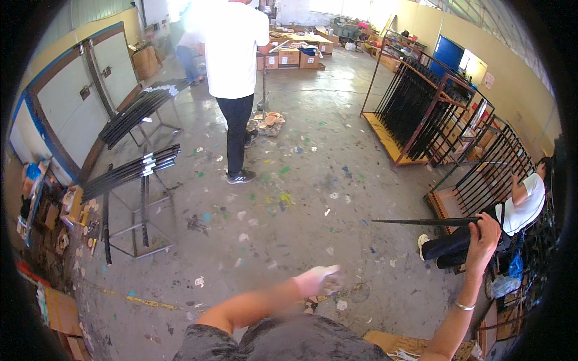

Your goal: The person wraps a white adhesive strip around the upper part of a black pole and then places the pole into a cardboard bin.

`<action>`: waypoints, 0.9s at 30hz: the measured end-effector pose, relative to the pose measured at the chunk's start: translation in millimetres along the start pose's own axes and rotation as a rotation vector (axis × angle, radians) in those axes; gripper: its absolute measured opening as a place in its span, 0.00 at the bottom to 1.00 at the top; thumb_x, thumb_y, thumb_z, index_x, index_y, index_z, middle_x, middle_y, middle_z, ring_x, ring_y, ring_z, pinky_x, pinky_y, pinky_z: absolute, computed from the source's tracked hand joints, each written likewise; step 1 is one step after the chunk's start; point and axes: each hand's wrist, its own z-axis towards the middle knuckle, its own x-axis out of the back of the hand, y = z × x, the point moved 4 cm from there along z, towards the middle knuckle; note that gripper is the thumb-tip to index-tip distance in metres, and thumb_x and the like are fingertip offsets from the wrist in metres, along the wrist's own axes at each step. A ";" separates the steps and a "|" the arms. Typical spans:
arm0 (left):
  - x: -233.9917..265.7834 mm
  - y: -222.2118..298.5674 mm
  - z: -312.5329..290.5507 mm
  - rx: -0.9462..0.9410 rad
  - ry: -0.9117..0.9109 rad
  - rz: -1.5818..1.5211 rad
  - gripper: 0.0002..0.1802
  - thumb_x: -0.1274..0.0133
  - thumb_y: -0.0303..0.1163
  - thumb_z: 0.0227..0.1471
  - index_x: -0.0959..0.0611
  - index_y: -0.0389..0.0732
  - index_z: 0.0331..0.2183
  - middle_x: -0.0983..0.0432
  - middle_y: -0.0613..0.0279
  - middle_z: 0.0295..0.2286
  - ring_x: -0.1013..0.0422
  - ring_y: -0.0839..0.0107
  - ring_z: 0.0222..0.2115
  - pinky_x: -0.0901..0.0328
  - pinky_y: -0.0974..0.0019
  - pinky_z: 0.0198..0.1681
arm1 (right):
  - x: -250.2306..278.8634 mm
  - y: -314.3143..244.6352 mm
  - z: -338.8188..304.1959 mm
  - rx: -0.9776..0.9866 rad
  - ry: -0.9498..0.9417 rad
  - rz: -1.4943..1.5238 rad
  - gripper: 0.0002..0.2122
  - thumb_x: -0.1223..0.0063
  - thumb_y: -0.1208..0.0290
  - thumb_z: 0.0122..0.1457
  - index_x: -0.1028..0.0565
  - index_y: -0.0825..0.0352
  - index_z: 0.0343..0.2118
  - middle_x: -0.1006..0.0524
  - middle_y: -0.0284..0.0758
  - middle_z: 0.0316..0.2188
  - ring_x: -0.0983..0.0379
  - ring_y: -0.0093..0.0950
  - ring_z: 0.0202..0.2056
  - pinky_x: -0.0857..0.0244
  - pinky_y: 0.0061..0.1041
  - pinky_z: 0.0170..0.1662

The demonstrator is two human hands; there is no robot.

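My right hand [483, 237], bare and with a bracelet at the wrist, is raised on the right. Its fingers close round a long black tapered rod [424, 222], whose thin end points left across the floor. In front of my body, near the lower middle, is my left hand [320, 280]. It seems to wear a pale glove with a darker grey part over the fingers. Motion smears those fingers, so their shape is unclear, and no held thing shows there. A wide gap separates the left hand from the rod.
A seated person [522, 201] in a white top is close beyond my right hand, beside a barred rack [481, 186]. Another person [236, 60] stands ahead. Black rods [129, 171] lie bundled on metal stands at left. A tall rack [415, 108] holds many dark rods. Scraps dot the floor.
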 end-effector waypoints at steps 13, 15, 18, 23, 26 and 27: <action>126.4 -70.0 -94.8 -0.443 0.360 -0.217 0.29 0.62 0.51 0.62 0.29 0.36 0.51 0.30 0.57 0.42 0.37 0.70 0.31 0.38 0.66 0.37 | -47.6 131.5 -15.4 -0.121 -0.022 -0.114 0.09 0.40 0.75 0.53 0.26 0.73 0.34 0.24 0.41 0.33 0.28 0.41 0.37 0.36 0.34 0.44; 128.4 -69.4 -91.6 -0.491 0.344 -0.212 0.28 0.61 0.50 0.62 0.28 0.36 0.50 0.29 0.56 0.41 0.36 0.70 0.32 0.38 0.66 0.37 | -51.7 139.3 -16.8 -0.143 -0.059 -0.103 0.09 0.40 0.76 0.53 0.26 0.74 0.34 0.23 0.42 0.33 0.28 0.40 0.36 0.36 0.33 0.41; 117.8 -63.0 -93.7 -0.470 0.326 -0.302 0.25 0.60 0.49 0.62 0.27 0.37 0.47 0.29 0.56 0.41 0.35 0.69 0.33 0.38 0.66 0.37 | -54.8 147.0 -17.7 -0.113 -0.043 -0.127 0.09 0.40 0.76 0.53 0.26 0.75 0.34 0.24 0.42 0.31 0.29 0.39 0.33 0.36 0.32 0.37; 116.4 -52.8 -96.0 -0.428 0.362 -0.385 0.23 0.59 0.48 0.62 0.25 0.39 0.45 0.30 0.53 0.40 0.34 0.67 0.34 0.38 0.65 0.35 | -54.9 162.4 -28.7 -0.113 -0.019 -0.128 0.09 0.40 0.74 0.53 0.27 0.74 0.32 0.25 0.42 0.28 0.30 0.38 0.30 0.37 0.32 0.35; 134.7 -50.8 -85.8 -0.509 0.381 -0.132 0.23 0.59 0.48 0.62 0.26 0.39 0.46 0.29 0.53 0.40 0.33 0.65 0.34 0.37 0.65 0.33 | -53.6 171.5 -37.1 -0.178 -0.030 -0.135 0.09 0.41 0.74 0.53 0.28 0.74 0.31 0.26 0.42 0.27 0.31 0.38 0.29 0.38 0.32 0.34; 140.4 -53.9 -82.2 -0.515 0.382 -0.115 0.24 0.59 0.48 0.62 0.27 0.38 0.47 0.29 0.53 0.39 0.33 0.65 0.34 0.37 0.65 0.33 | -52.4 173.4 -38.9 -0.203 -0.030 -0.133 0.09 0.41 0.73 0.54 0.28 0.74 0.31 0.26 0.41 0.27 0.31 0.38 0.29 0.38 0.33 0.34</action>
